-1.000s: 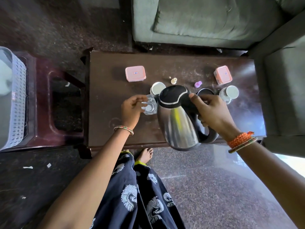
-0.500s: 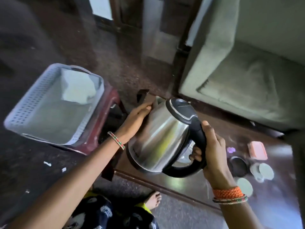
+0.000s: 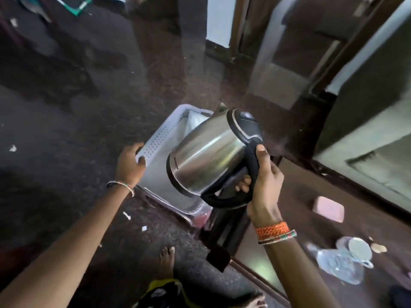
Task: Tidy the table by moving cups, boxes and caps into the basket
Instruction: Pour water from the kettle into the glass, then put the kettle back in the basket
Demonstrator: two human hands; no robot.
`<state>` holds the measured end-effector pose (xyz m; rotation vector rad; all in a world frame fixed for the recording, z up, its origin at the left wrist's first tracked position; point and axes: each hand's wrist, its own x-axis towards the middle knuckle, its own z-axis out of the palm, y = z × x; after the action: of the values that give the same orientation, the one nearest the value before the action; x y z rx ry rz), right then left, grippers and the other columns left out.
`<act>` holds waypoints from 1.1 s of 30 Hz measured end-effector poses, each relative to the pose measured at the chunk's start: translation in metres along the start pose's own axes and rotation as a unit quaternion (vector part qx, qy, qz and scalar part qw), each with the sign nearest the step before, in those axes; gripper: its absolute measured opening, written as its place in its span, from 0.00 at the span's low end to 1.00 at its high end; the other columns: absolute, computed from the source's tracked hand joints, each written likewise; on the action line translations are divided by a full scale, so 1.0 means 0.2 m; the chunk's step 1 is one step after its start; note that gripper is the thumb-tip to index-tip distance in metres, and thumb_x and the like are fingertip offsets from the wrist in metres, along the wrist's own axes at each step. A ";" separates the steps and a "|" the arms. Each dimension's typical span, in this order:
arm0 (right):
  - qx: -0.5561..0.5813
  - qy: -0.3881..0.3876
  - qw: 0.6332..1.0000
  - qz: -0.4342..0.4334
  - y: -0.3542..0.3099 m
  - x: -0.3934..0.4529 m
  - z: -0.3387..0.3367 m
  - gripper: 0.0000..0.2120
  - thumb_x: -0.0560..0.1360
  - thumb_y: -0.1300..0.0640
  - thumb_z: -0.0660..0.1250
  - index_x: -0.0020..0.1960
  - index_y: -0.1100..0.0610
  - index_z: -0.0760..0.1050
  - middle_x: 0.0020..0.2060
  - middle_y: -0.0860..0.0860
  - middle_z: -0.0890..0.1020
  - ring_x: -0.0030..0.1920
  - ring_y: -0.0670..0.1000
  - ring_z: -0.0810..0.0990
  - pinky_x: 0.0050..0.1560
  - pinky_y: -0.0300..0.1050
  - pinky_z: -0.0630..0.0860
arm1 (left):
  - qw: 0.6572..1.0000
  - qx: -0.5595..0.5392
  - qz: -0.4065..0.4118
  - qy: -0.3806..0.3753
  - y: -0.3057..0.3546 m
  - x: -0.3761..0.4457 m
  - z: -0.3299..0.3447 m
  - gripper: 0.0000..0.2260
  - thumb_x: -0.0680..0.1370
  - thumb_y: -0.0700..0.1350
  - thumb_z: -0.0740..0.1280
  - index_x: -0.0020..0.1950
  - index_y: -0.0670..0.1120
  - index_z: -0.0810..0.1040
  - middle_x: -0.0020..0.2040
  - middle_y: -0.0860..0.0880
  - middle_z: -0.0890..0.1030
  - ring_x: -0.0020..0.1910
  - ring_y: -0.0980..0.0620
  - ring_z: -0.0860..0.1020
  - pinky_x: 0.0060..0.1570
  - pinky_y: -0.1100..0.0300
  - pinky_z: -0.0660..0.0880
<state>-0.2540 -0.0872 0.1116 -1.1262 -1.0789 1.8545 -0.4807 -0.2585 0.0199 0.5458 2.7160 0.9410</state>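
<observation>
My right hand [image 3: 263, 183] grips the black handle of a steel kettle [image 3: 206, 156] and holds it tilted in the air over the white perforated basket [image 3: 159, 134]. My left hand [image 3: 131, 162] curls over the basket's near-left rim. The kettle hides much of the basket's inside. On the dark wooden table [image 3: 300, 223] at lower right lie a pink box [image 3: 328, 208], a white cup [image 3: 359, 248] and a clear glass [image 3: 333, 262], all blurred.
The basket rests on a red stool [image 3: 201, 218] left of the table. A grey-green sofa [image 3: 378, 141] stands beyond the table at right. My bare foot [image 3: 165, 261] is on the dark floor, which has small white scraps.
The kettle went up off the table and left over the basket. My left hand left the glass, touched the kettle's body, then moved onto the basket's rim. My view swung left.
</observation>
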 end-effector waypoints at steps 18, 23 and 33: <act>-0.193 -0.048 0.975 -0.097 0.67 -0.18 0.52 0.13 0.70 0.42 0.70 0.37 0.50 0.72 0.22 0.42 0.67 0.23 0.45 0.63 0.24 0.42 0.60 | 0.982 -0.120 0.045 -0.137 -0.44 0.13 -0.02 0.22 0.73 0.29 0.61 0.65 0.44 0.75 0.61 0.46 0.80 0.59 0.54 0.77 0.64 0.54 0.73; -0.308 -0.043 0.925 -0.217 0.66 -0.18 0.51 0.13 0.74 0.42 0.64 0.37 0.48 0.67 0.23 0.43 0.68 0.21 0.42 0.63 0.24 0.30 0.58 | 0.986 -0.119 0.021 -0.114 -0.39 0.10 -0.04 0.23 0.72 0.29 0.59 0.64 0.45 0.76 0.61 0.46 0.80 0.60 0.52 0.77 0.63 0.58 0.72; -0.458 -0.056 0.856 -0.232 0.52 -0.18 0.26 0.20 0.74 0.35 0.53 0.52 0.50 0.68 0.41 0.47 0.77 0.41 0.49 0.76 0.36 0.43 0.71 | 0.972 -0.195 -0.099 0.090 -0.14 -0.49 0.11 0.05 0.72 0.34 0.62 0.41 0.44 0.70 0.35 0.44 0.74 0.34 0.49 0.71 0.36 0.56 0.67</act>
<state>-0.3020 -0.1757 0.0447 -1.0813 -2.1998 0.9983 -0.3924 -0.3062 -0.0071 0.1170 2.5650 1.4790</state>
